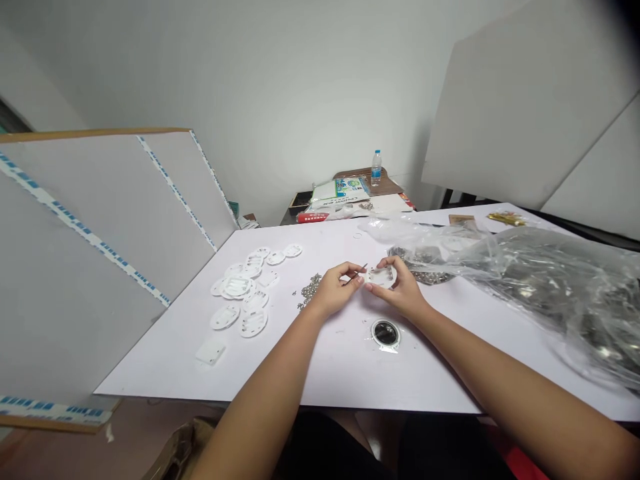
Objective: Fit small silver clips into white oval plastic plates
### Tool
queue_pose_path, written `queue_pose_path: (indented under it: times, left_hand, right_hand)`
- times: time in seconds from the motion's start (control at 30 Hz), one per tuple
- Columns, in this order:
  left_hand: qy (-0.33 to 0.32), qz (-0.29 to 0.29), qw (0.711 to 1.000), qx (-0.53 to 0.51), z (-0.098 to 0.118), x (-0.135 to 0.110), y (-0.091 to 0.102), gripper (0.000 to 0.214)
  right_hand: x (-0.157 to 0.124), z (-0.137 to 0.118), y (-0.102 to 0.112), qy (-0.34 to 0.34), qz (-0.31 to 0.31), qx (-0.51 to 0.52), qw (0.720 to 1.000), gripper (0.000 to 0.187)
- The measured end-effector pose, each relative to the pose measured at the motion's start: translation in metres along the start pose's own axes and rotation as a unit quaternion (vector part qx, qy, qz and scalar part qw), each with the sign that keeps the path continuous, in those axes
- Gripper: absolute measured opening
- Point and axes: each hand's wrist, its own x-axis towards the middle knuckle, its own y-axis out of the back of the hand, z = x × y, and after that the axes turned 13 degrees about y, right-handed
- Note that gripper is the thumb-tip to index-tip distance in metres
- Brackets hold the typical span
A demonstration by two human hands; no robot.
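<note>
My right hand point(404, 295) grips a white round plastic cover point(384, 277) with cut-out slots, fingers around its rim. Against the left edge of that cover, my left hand point(336, 289) is closed in a pinch, and a thin dark metal piece point(362, 269) sticks out from its fingers. Its exact kind is too small to tell. Beside the left hand lies a heap of small metal parts point(311, 289). Below the hands, a round black disc with a pale rim point(386, 332) rests on a piece of clear film.
Several white round plastic covers point(236, 287) lie at the left, with a white rectangular piece point(211, 351) nearer me. Clear plastic bags of metal parts point(560, 287) cover the right side of the white table point(320, 373). A water bottle point(376, 168) stands behind. Panels flank both sides.
</note>
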Motion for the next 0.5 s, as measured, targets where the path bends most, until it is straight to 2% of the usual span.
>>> queue_pose_path:
  times: [0.1, 0.23, 0.3, 0.37, 0.5]
  left_hand:
    - [-0.028, -0.019, 0.999, 0.006, 0.0007, -0.0006, -0.0015, 0.034]
    - [-0.028, -0.007, 1.0, -0.002, 0.0006, -0.0007, -0.0027, 0.026]
    - [-0.01, 0.011, 1.0, -0.015, 0.0007, -0.0006, -0.0018, 0.028]
    - [0.01, 0.013, 0.999, -0.038, 0.0009, -0.0007, -0.0006, 0.031]
    - [0.027, -0.038, 0.994, -0.104, 0.0009, -0.0013, 0.0001, 0.036]
  right_hand:
    - [0.0012, 0.0004, -0.0051, -0.092, 0.029, 0.142, 0.985, 0.045]
    - [0.0039, 0.0008, -0.0102, -0.162, 0.005, 0.315, 0.935, 0.052]
    - [0.0049, 0.0004, -0.0099, -0.165, -0.013, 0.339, 0.926, 0.054]
    - [0.0053, -0.0005, -0.008, -0.145, -0.025, 0.327, 0.933, 0.049]
    - [0.0045, -0.0031, -0.0039, -0.122, -0.04, 0.255, 0.958, 0.041]
